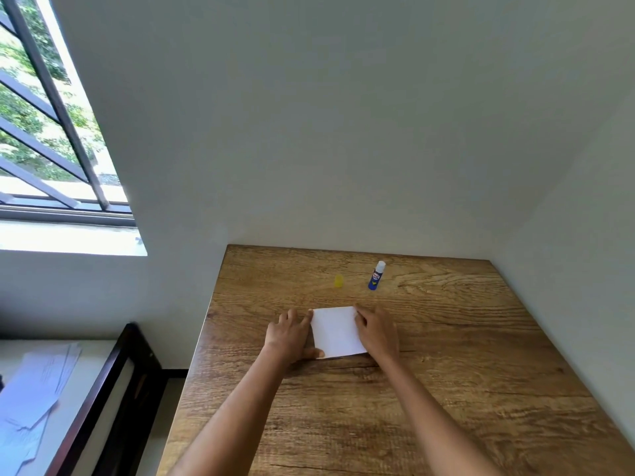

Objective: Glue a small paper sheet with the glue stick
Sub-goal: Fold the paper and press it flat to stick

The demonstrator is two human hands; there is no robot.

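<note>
A small white paper sheet (pixel 337 332) lies flat on the wooden table (pixel 446 372). My left hand (pixel 292 334) rests at the sheet's left edge, with its fingertips on the far left corner and its thumb on the near left corner. My right hand (pixel 376 333) lies along the right edge, fingers touching the far right corner. Beyond the paper stands a blue glue stick (pixel 376 275) with its white tip exposed. Its yellow cap (pixel 338 281) stands apart, to the left of the stick.
White walls close off the table at the back and on the right. A window (pixel 51 132) with bars is at the left. Below it, beside the table's left edge, a dark-framed surface (pixel 113 389) holds several loose papers (pixel 34 400).
</note>
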